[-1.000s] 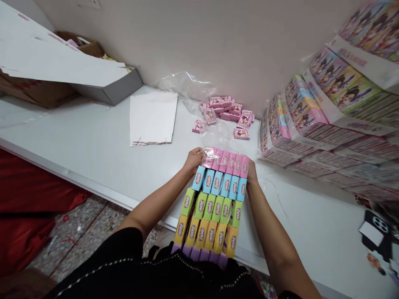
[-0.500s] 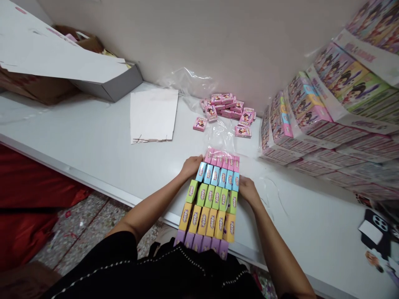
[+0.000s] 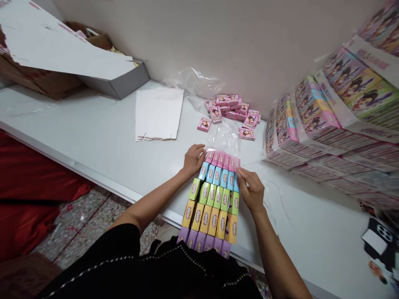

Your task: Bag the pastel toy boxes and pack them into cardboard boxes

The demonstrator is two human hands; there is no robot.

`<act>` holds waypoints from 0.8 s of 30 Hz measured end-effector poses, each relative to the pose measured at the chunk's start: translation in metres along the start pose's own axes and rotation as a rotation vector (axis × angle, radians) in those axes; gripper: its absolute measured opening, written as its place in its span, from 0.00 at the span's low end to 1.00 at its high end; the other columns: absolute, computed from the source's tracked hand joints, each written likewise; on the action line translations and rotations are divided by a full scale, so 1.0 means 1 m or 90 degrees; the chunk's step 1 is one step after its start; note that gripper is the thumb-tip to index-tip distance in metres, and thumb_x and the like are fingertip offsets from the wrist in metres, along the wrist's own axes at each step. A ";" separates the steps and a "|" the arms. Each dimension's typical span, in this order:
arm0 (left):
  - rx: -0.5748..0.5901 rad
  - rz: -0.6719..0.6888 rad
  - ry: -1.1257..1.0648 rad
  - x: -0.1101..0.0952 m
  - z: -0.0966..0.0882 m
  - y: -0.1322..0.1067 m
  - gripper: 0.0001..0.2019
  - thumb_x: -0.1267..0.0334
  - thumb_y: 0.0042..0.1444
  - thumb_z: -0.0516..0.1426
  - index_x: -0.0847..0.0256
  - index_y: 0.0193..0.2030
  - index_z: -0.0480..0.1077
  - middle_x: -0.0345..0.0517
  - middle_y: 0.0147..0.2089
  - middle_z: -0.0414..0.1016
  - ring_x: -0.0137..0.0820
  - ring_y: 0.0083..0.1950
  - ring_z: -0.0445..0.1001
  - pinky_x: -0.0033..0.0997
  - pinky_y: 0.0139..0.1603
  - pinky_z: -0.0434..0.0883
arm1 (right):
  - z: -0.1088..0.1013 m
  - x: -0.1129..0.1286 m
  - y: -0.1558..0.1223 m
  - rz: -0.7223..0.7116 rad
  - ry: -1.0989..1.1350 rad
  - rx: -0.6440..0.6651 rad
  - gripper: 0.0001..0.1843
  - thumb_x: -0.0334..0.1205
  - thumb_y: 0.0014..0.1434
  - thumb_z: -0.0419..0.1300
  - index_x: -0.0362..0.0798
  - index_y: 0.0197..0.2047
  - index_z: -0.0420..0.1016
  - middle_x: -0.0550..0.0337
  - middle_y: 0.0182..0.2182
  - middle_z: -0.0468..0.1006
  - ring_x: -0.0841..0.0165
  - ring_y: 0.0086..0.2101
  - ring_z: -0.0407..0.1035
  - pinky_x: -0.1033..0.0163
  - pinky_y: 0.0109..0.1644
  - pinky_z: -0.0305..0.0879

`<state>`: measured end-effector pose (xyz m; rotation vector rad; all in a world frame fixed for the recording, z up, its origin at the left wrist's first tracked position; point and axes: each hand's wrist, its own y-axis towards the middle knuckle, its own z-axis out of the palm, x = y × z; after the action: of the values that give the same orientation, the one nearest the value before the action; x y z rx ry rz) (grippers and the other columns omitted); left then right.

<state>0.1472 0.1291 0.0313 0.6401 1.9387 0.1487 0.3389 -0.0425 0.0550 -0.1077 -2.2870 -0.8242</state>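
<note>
A block of small cartons [image 3: 212,193] lies at the table's front edge against my body, in rows of pink, blue, green, yellow and purple. Clear plastic [image 3: 222,139], which looks like a bag, covers the pink end and spreads flat beyond it. At the far left corner of the block, my left hand [image 3: 193,160] is closed with its fingertips on the plastic edge. My right hand [image 3: 252,187] pinches at the right side, by the pink and blue rows; what lies between its fingers is partly hidden, but looks like the plastic.
Loose pink cartons [image 3: 232,107] are heaped by the wall. White card sheets [image 3: 159,113] lie to their left, with a grey box [image 3: 129,83] and a brown carton [image 3: 46,85] beyond. Plastic-wrapped packs [image 3: 330,120] are stacked at right, a dark phone-like object [image 3: 378,236] nearer.
My right hand has come up from beside the block onto its right edge, fingers now pinched. My left hand has shifted slightly farther out, its fingers bending at the far corner.
</note>
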 end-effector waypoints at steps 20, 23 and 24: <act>0.004 0.046 -0.217 0.002 -0.015 -0.036 0.17 0.55 0.63 0.57 0.57 0.54 0.77 0.47 0.55 0.79 0.38 0.56 0.78 0.42 0.61 0.74 | -0.004 0.021 -0.063 -0.103 -0.078 0.024 0.35 0.29 0.67 0.54 0.57 0.73 0.51 0.55 0.61 0.71 0.59 0.56 0.72 0.50 0.57 0.74; -0.003 0.005 -0.187 0.002 -0.019 -0.050 0.18 0.53 0.63 0.57 0.56 0.55 0.76 0.45 0.55 0.78 0.38 0.56 0.78 0.43 0.61 0.74 | -0.005 0.028 -0.073 -0.056 -0.062 0.038 0.34 0.29 0.68 0.53 0.58 0.73 0.50 0.56 0.63 0.69 0.60 0.57 0.71 0.50 0.59 0.73; 0.006 0.004 -0.176 0.003 -0.021 -0.053 0.19 0.53 0.63 0.56 0.56 0.56 0.76 0.45 0.56 0.78 0.38 0.56 0.78 0.42 0.61 0.74 | -0.005 0.031 -0.077 -0.028 -0.049 0.039 0.34 0.30 0.68 0.53 0.59 0.73 0.51 0.57 0.63 0.68 0.61 0.57 0.71 0.51 0.59 0.73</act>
<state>0.1088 0.0894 0.0183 0.6387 1.6713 0.0512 0.2963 -0.1111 0.0371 -0.0623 -2.3934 -0.7835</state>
